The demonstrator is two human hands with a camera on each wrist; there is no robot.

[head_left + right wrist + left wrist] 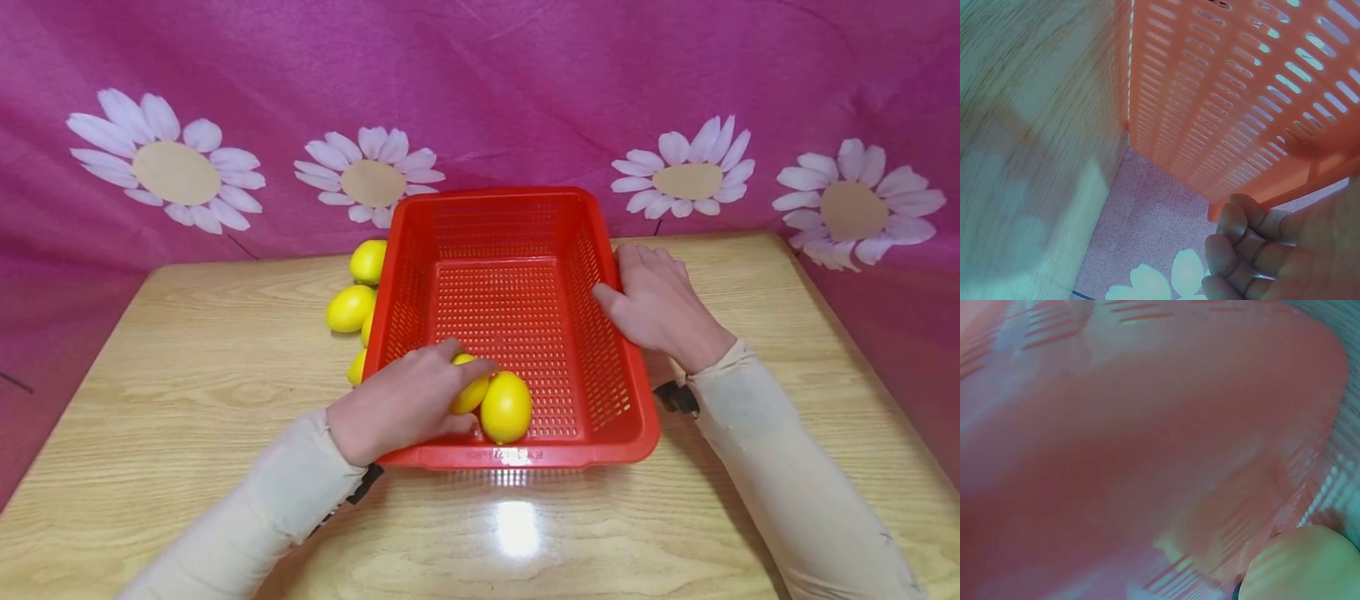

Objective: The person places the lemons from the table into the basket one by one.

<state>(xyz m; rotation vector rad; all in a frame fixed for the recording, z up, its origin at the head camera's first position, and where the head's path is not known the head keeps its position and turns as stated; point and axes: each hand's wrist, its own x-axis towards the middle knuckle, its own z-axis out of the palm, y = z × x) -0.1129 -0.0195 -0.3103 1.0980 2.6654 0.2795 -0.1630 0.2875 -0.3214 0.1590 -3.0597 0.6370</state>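
Fingers of a person's left hand (pixel 408 400) curl round a yellow lemon (pixel 467 396), the thumb on the near side and the other fingers reaching over its top. Just to the right of them lies a second lemon (pixel 507 410), which seems to touch the held one. Both are within the near end of a red plastic basket (pixel 517 454); from where I stand, I cannot tell whether the held lemon touches the basket's floor.

Farther off and to the right of those fingers, the right hand (pixel 660 304) grasps the basket's right rim. Its thumb laps over the edge toward the inside, and its other fingers bend along the outside, next to the slotted wall. So the basket stands on a wooden table (pixel 187 375), with its slotted floor stretching away between the two sets of fingers.

Beyond the left fingers and to their left, four more lemons (pixel 350 308) are grouped on the table beside the basket, partly hidden by its rim. Cream sleeves (pixel 300 483) cover both arms behind the fingers. Well past all the fingers hangs a bright pink cloth (pixel 510 83) printed with large white daisies (pixel 177 172).
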